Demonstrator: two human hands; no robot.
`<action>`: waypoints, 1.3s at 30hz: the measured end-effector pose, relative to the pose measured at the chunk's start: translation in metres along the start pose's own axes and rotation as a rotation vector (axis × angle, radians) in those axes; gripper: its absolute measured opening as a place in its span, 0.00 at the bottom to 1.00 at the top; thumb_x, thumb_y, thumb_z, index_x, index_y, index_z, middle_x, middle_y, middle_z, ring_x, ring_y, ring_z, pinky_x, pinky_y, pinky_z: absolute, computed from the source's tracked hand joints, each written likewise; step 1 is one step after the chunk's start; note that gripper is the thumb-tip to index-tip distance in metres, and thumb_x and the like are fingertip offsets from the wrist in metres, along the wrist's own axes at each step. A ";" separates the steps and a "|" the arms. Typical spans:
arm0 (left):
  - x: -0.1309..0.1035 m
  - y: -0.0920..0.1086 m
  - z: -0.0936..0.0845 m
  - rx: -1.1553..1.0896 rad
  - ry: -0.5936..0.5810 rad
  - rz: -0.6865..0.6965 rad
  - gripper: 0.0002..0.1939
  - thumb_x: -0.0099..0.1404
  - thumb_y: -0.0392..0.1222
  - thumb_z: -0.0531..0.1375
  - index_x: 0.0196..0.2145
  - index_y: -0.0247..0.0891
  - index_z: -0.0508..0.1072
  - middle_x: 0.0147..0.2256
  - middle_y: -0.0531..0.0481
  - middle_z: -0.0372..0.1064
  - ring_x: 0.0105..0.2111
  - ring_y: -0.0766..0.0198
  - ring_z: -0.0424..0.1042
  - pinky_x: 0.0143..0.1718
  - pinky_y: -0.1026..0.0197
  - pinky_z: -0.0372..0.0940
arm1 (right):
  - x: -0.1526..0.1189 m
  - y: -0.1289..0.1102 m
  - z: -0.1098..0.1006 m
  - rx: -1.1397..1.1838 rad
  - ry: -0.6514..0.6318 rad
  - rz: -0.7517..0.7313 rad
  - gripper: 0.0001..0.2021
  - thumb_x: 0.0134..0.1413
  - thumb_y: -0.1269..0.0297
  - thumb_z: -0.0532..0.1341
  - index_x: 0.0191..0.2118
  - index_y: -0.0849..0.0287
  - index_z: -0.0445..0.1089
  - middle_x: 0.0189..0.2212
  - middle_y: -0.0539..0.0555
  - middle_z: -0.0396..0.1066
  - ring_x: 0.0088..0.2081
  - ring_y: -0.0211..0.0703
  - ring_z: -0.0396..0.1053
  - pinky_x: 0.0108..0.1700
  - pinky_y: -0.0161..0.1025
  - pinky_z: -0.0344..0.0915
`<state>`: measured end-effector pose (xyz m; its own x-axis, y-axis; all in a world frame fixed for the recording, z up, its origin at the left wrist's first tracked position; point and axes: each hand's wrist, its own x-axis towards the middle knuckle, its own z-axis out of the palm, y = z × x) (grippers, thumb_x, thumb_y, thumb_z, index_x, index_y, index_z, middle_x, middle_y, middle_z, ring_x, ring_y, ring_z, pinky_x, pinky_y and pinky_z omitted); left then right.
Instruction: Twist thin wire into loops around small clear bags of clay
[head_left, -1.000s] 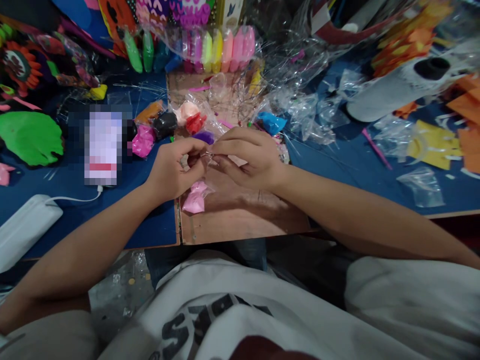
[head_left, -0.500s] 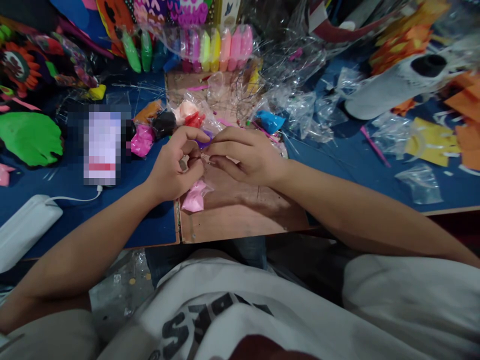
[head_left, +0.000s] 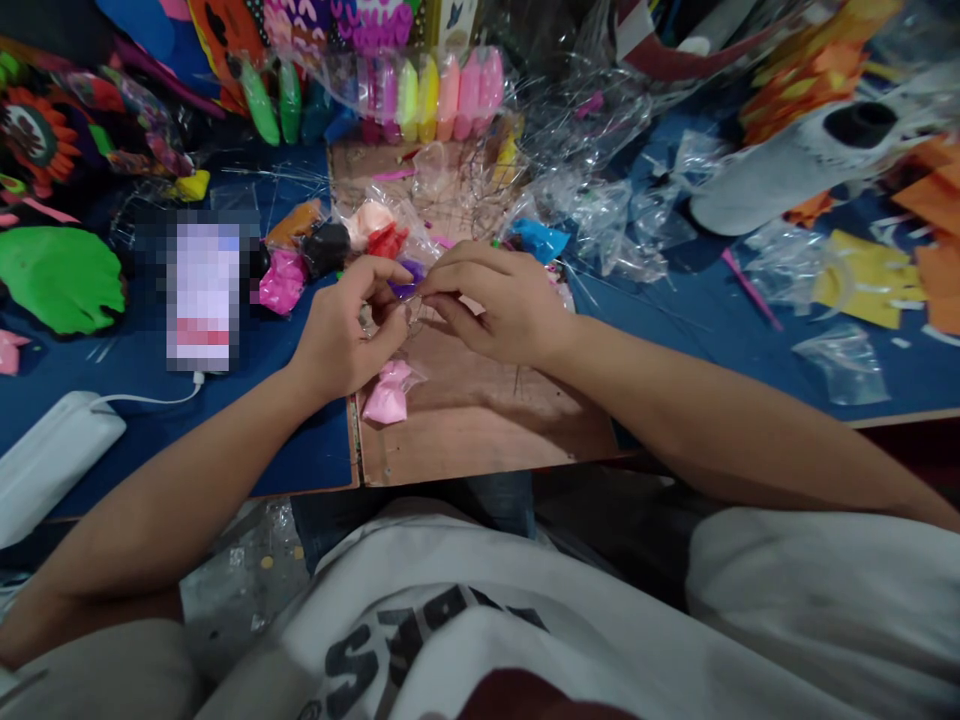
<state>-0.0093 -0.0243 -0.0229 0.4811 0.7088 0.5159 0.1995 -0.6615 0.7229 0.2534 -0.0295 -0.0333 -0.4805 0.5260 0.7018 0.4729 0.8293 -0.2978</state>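
My left hand [head_left: 346, 330] and my right hand [head_left: 511, 302] meet above the wooden board [head_left: 480, 430], fingertips almost touching. Both are closed in a pinch, thumb against fingers. Whatever lies between the fingertips is too small and blurred to name. Just behind them shows a purple packet [head_left: 406, 280], partly covered by the fingers. A pink clay packet [head_left: 390, 392] lies on the board below my left hand. Beyond the hands are a red packet [head_left: 387, 240], a black lump [head_left: 327, 248] and a magenta packet [head_left: 283, 281]. A blue packet [head_left: 540, 240] sits behind my right hand.
A phone [head_left: 202, 290] with a blurred screen is cabled to a white power bank [head_left: 60, 460] at left. Colored clay sticks [head_left: 427, 100] stand at the back. Thin wires [head_left: 480, 185] and clear plastic wrappers [head_left: 622, 225] litter the table. A white cylinder [head_left: 780, 175] lies at right.
My fingers have shifted slightly, with the right thumb and fingers drawn closer together. More of the purple packet shows behind them. The things on the table stay put.
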 end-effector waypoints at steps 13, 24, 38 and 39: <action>0.005 -0.012 0.001 -0.055 -0.011 0.046 0.10 0.79 0.44 0.71 0.55 0.46 0.85 0.45 0.48 0.87 0.42 0.57 0.85 0.44 0.55 0.79 | 0.002 0.000 -0.003 -0.021 -0.018 -0.103 0.15 0.86 0.71 0.55 0.62 0.50 0.77 0.54 0.53 0.80 0.53 0.48 0.82 0.52 0.47 0.77; 0.006 -0.008 -0.003 0.027 -0.014 0.095 0.10 0.78 0.45 0.73 0.54 0.44 0.86 0.44 0.48 0.88 0.41 0.56 0.88 0.46 0.55 0.83 | 0.003 -0.011 -0.005 0.089 -0.009 0.067 0.09 0.83 0.63 0.60 0.58 0.52 0.78 0.51 0.55 0.83 0.52 0.53 0.83 0.56 0.52 0.79; 0.008 -0.021 0.006 -0.185 0.033 0.025 0.15 0.83 0.56 0.74 0.58 0.48 0.81 0.39 0.50 0.80 0.36 0.61 0.83 0.36 0.59 0.78 | 0.007 -0.025 0.002 0.076 0.084 0.131 0.08 0.84 0.66 0.59 0.50 0.52 0.77 0.47 0.55 0.83 0.47 0.52 0.81 0.49 0.49 0.74; 0.008 -0.020 0.006 -0.177 0.028 0.026 0.15 0.82 0.54 0.74 0.57 0.47 0.81 0.38 0.51 0.79 0.34 0.61 0.81 0.34 0.60 0.76 | 0.007 -0.025 0.002 0.092 0.094 0.144 0.08 0.84 0.66 0.59 0.49 0.52 0.76 0.46 0.55 0.83 0.46 0.52 0.80 0.48 0.48 0.73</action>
<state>-0.0045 -0.0068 -0.0359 0.4596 0.7001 0.5465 0.0331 -0.6283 0.7772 0.2367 -0.0458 -0.0223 -0.3394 0.6241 0.7038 0.4603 0.7627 -0.4544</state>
